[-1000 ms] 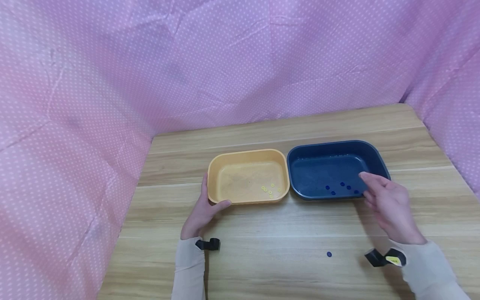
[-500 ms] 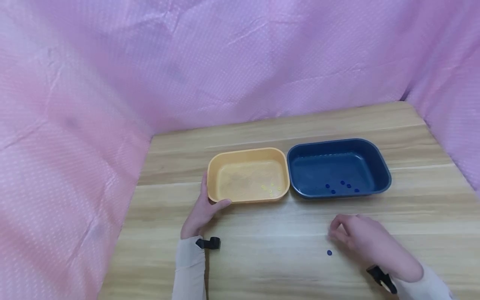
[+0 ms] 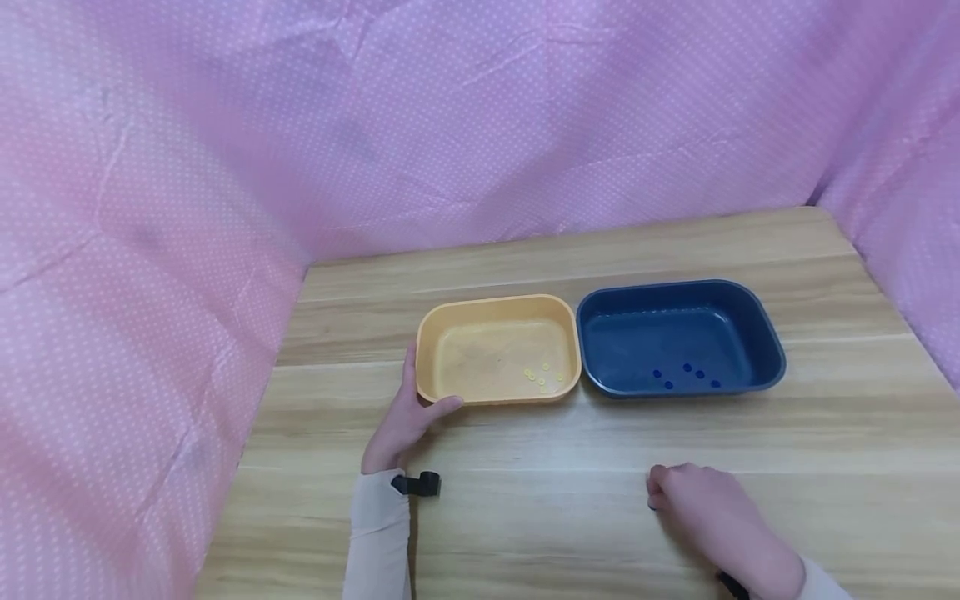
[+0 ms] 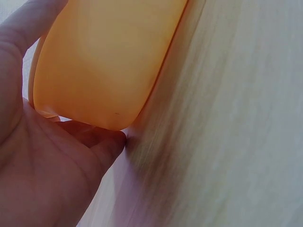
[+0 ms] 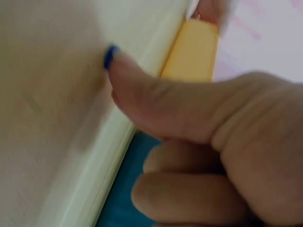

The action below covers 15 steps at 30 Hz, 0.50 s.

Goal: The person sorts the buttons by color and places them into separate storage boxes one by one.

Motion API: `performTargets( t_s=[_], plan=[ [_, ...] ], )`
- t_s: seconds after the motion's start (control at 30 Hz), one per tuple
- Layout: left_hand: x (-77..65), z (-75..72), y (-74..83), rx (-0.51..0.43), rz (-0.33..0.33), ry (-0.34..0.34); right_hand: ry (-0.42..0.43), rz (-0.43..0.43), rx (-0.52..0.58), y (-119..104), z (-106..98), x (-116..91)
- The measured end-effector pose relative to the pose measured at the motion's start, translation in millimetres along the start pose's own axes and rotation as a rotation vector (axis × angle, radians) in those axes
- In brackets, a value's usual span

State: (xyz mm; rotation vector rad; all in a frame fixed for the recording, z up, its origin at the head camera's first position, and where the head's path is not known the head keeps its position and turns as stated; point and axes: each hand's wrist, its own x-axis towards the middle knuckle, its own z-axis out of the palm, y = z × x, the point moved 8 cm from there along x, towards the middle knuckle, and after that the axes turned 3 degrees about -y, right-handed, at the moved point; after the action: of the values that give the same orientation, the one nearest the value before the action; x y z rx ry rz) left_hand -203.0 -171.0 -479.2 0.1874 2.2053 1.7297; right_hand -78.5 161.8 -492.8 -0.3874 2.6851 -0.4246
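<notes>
At its left end a yellow bin [image 3: 495,354] is held by my left hand [image 3: 401,425], thumb along the front rim and the other fingers at the outer left side. In the left wrist view the bin's wall [image 4: 104,61] fills the space between thumb and fingers. My right hand [image 3: 708,508] is low over the table in front of a navy bin [image 3: 675,296]. Between its thumb and forefinger it pinches a small blue disc [image 5: 110,57], mostly covered by the fingers in the head view. The remaining right fingers are curled in.
Several small yellow rings [image 3: 542,382] lie in the yellow bin's right part. Several blue discs [image 3: 687,367] lie near the navy bin's front wall. The bins stand side by side on a wooden table [image 3: 525,500], with a pink dotted cloth [image 3: 450,125] behind and at the sides.
My right hand has come from over the navy bin's front right corner down to the table and taken the blue disc lying there. The left hand stays at the yellow bin.
</notes>
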Motion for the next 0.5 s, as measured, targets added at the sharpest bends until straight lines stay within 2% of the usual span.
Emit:
performTargets(
  t_s=[0.17,0.37,0.5],
  plan=[
    [2.0,1.1,-0.5,0.005,-0.012,-0.001,-0.001,0.013,-0.068,-10,14,-10],
    [2.6,2.9,-2.5,0.014,-0.027,0.000,-0.051,0.073,-0.028,-12,34,-25],
    [3.0,0.4,-4.0,-0.007,-0.009,0.014,0.040,0.035,-0.085,-22,34,-31]
  ],
)
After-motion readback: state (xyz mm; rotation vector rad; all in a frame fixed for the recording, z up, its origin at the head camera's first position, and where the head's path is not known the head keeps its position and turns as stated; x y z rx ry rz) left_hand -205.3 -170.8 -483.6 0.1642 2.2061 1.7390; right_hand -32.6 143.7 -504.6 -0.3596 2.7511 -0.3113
